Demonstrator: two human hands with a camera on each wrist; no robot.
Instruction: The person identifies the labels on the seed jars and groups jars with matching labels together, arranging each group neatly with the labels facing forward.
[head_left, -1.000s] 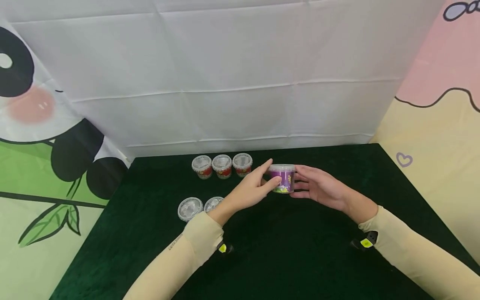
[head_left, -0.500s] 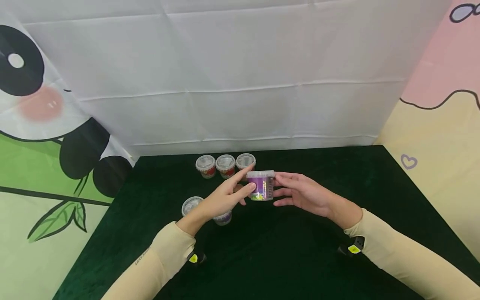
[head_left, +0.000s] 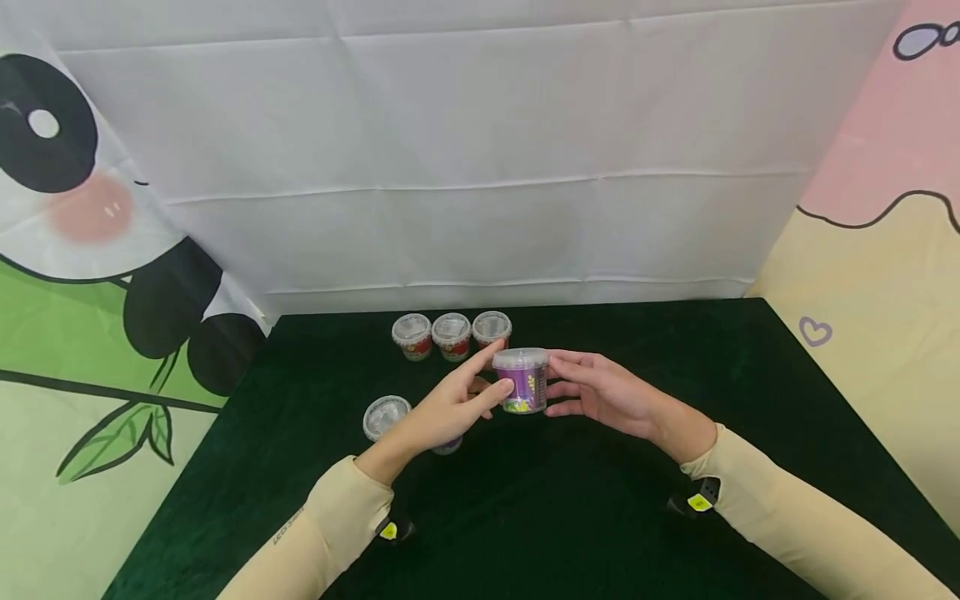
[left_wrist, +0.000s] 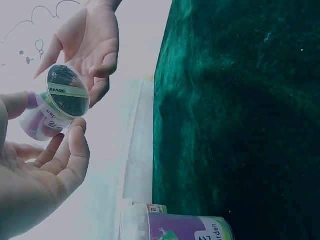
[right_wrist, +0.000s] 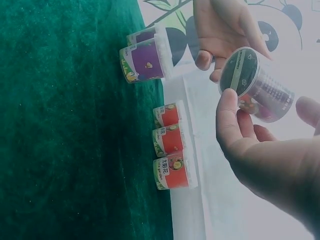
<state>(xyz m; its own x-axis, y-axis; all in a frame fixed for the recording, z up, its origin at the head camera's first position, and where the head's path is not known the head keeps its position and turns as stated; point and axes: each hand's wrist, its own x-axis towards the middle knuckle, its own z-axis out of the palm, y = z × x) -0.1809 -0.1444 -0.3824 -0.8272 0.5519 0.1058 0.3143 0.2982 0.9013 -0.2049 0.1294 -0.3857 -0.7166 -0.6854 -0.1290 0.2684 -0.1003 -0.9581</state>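
Observation:
My left hand (head_left: 442, 406) pinches a clear lidded plastic cup with a purple label (head_left: 527, 392) above the table, its thumb on the front. My right hand (head_left: 611, 396) touches the cup's right side with extended fingers. In the right wrist view a small gap shows between my right thumb and the cup (right_wrist: 270, 102). The cup's dark base with a pale green strip (left_wrist: 68, 91) faces the left wrist camera. Below my left forearm stand two more purple-labelled cups; one lid (head_left: 386, 414) shows, and the other cup (head_left: 448, 447) is mostly hidden.
Three lidded cups with red labels stand in a row near the back edge: left cup (head_left: 412, 333), middle cup (head_left: 452, 335), right cup (head_left: 492, 327). The table has a dark green cloth (head_left: 570, 517). White fabric (head_left: 480, 150) hangs behind it, printed panels at the sides.
Both hands have carried the purple-labelled cup to the left and slightly nearer, level with the red-labelled row's right end. The view has shifted slightly.

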